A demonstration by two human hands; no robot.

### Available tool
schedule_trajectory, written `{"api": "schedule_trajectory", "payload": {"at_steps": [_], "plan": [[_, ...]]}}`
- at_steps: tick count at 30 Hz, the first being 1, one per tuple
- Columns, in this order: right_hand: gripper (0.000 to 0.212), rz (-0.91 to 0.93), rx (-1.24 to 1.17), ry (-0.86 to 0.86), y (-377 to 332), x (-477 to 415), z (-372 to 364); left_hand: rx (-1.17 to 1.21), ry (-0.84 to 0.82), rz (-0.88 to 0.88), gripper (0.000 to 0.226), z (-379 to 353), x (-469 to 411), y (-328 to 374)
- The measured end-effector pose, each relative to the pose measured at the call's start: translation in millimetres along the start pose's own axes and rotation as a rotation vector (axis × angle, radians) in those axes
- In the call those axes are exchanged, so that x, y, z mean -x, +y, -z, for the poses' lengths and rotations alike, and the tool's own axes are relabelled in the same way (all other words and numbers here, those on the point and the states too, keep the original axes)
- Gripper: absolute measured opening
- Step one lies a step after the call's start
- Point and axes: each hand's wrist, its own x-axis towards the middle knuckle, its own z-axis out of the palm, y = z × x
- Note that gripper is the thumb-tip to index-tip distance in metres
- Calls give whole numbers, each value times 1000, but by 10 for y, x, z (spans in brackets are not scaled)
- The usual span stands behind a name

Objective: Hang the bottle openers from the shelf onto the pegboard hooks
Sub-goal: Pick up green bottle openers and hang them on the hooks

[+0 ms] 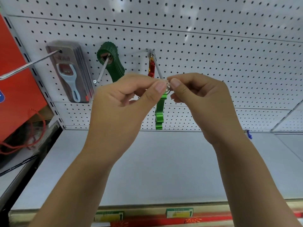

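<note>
Head view — both hands raised, left hand [126, 102] and right hand [201, 102] pinching green opener's [159, 112] ring.

Two bare forearms, no sleeves, no watch, no rings or bands anywhere in view. Left hand [124, 102] and right hand [201, 102] both ungloved. Fingers [159, 87] slim, with short, trimmed nails, unpainted and pale at the tips. Smooth wrists, free of marks, straps or cuffs. Nothing worn up to the frame's lower edge.
</note>
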Motion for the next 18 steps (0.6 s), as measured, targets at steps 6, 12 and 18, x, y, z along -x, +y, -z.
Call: {"api": "schedule_trajectory", "payload": {"at_steps": [6,12,18], "plan": [[9,42,1,56,-74,109,109,92,19,26,14,-174,-70,-118],[10,86,-13,64,-123,198,118,138,77,129,21,-157,-103,-243],[7,131,-13,-22,-111,225,41,55,28,91,10,-93,-212,-360]]}}
